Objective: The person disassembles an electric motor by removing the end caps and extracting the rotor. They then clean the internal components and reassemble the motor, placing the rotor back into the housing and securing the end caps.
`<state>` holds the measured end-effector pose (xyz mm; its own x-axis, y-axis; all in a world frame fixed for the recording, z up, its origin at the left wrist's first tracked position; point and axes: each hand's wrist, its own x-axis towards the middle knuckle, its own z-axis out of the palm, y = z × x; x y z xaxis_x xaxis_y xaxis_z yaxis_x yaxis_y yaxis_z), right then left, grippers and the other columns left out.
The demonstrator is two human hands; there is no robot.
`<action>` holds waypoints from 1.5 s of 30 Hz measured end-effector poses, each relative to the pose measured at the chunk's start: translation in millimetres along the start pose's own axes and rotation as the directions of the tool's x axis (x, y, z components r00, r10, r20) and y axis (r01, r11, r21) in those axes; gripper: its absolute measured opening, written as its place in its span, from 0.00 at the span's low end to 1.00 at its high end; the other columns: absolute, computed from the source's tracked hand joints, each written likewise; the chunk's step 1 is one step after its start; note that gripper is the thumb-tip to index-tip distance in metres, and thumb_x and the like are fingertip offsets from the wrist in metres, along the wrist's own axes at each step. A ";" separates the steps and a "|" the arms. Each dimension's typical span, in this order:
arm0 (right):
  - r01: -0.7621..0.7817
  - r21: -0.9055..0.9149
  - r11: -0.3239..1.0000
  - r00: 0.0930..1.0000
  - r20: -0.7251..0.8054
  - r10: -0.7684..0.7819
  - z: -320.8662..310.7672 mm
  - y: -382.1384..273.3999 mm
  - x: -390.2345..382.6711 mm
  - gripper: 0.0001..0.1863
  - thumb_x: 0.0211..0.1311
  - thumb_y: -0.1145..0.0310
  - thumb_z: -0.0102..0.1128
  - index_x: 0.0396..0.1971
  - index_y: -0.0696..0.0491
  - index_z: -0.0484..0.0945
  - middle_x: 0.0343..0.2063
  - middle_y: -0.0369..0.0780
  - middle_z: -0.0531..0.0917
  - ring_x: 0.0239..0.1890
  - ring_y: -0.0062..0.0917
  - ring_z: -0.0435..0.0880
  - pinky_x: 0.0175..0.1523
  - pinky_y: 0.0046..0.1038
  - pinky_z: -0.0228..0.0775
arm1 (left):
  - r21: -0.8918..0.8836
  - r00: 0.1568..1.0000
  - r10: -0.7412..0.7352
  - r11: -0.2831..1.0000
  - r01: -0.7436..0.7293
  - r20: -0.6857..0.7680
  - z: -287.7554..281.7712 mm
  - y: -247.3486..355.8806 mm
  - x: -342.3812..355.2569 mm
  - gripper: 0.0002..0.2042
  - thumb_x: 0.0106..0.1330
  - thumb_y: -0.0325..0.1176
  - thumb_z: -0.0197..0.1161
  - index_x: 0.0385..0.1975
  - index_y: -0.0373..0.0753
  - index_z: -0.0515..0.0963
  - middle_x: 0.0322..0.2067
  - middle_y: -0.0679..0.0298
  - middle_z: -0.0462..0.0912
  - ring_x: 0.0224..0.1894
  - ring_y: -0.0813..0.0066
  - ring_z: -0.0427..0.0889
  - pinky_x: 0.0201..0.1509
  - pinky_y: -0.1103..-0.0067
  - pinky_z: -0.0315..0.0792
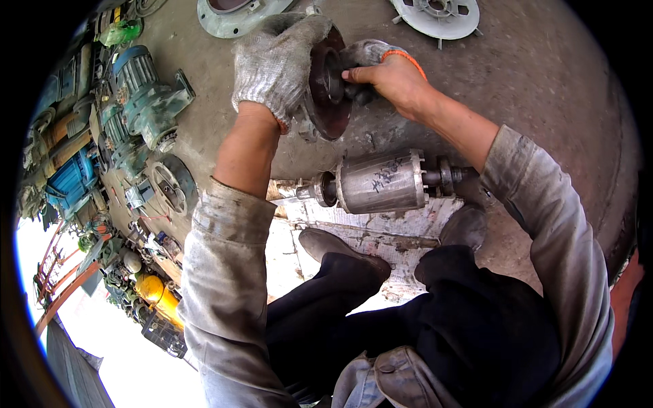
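My left hand (pixel 272 61), in a worn whitish knit glove, grips the rim of a dark reddish round motor end cover (pixel 331 119) that stands on edge. My right hand (pixel 384 75) is at the cover's central hub; its thumb is bare, and a grey glove with an orange cuff covers its other fingers. Those fingers are bent against the hub, their tips partly hidden. Below the cover lies a motor rotor (pixel 381 182), a metal cylinder with handwritten marks and a bearing (pixel 326 189) on its left shaft end.
Near the top edge lie a grey flanged ring (pixel 235 26) and a pale fan disc (pixel 442 20). Gear motors (pixel 146 95) and a slotted round part (pixel 170 187) crowd the left. My shoes (pixel 340 248) rest by a pale, stained board (pixel 401 238) beneath the rotor.
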<state>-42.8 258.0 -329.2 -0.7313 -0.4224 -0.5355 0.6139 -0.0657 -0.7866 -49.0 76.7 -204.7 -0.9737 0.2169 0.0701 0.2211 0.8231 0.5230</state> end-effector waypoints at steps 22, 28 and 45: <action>-0.090 -0.321 0.943 0.993 -0.104 0.060 38.9 -8.9 -30.5 0.17 0.62 0.65 0.74 0.40 0.65 0.86 0.34 0.48 0.88 0.33 0.32 0.87 0.43 0.35 0.79 | -0.680 0.817 -0.566 0.642 0.353 -0.110 9.6 12.1 -44.9 0.17 0.66 0.36 0.76 0.50 0.32 0.85 0.43 0.62 0.89 0.44 0.76 0.83 0.51 0.77 0.78; 0.507 -0.724 0.467 0.776 0.149 -0.613 33.9 -15.7 -21.2 0.19 0.70 0.57 0.68 0.45 0.59 0.83 0.35 0.51 0.86 0.38 0.47 0.86 0.46 0.43 0.79 | -0.778 0.814 -0.574 0.548 0.307 -0.083 10.3 2.7 -48.5 0.15 0.67 0.34 0.75 0.49 0.33 0.86 0.43 0.64 0.89 0.44 0.77 0.83 0.52 0.77 0.79; 0.417 -0.729 0.543 0.838 0.077 -0.540 3.3 -19.6 17.9 0.24 0.78 0.51 0.57 0.44 0.61 0.86 0.36 0.54 0.89 0.40 0.53 0.87 0.51 0.47 0.79 | -0.402 0.823 -0.508 0.830 0.387 -0.255 35.8 18.3 -91.3 0.19 0.69 0.37 0.75 0.52 0.32 0.81 0.44 0.60 0.89 0.44 0.72 0.86 0.53 0.73 0.79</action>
<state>-67.0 248.7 -322.4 -0.9214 -0.3887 -0.0005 -0.1881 0.4470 -0.8745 45.9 90.7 -232.0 -0.9277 -0.3731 0.0089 -0.2159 0.5560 0.8027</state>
